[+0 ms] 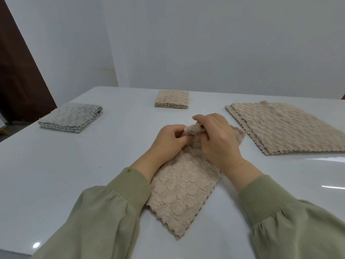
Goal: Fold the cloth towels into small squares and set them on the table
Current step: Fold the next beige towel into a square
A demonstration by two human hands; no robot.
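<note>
Soft, even indoor light; bright glare streaks on the glossy table (326,165); faint shadows, slight softness, wide-angle bending at edges.

The far end of the beige fleecy cloth towel (183,187) is bunched between the left hand (170,138) and the right hand (218,139), whose fingertips are buried in it. Its left edge runs under the left wrist. The flat pile of beige waffle-textured towels (283,126) runs off the right edge, its layers too fine to count. Both olive-green sleeves (104,217) leave the bottom edge.
</note>
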